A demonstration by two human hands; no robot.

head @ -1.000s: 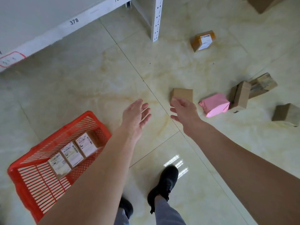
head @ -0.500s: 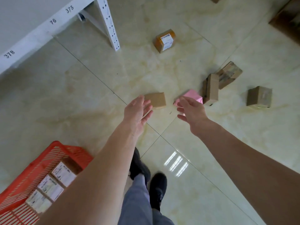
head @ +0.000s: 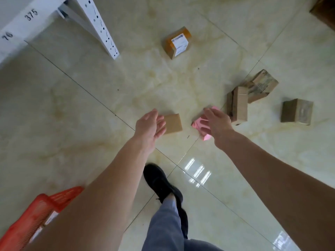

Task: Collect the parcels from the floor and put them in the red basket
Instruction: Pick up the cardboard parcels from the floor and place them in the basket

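Several parcels lie on the pale tiled floor. My left hand (head: 149, 126) is open, its fingers overlapping the left edge of a flat brown parcel (head: 173, 123). My right hand (head: 216, 122) is open with spread fingers over a pink parcel (head: 198, 124), hiding most of it. Beyond stand an upright brown box (head: 238, 105), a tilted printed box (head: 261, 86), a square brown box (head: 297, 111) and an orange-taped box with a white label (head: 177, 42). The red basket (head: 36, 207) sits at the bottom left behind my left arm, holding labelled parcels.
A white shelf rack with numbers 375 and 76 and a perforated leg (head: 101, 28) stands at the top left. A dark brown box corner (head: 324, 9) shows at the top right. My black shoe (head: 159, 182) is planted on the floor below the hands.
I have stepped forward; the parcels are closer and the basket has slid to the lower left corner. Both hands have reached down onto the brown and pink parcels.
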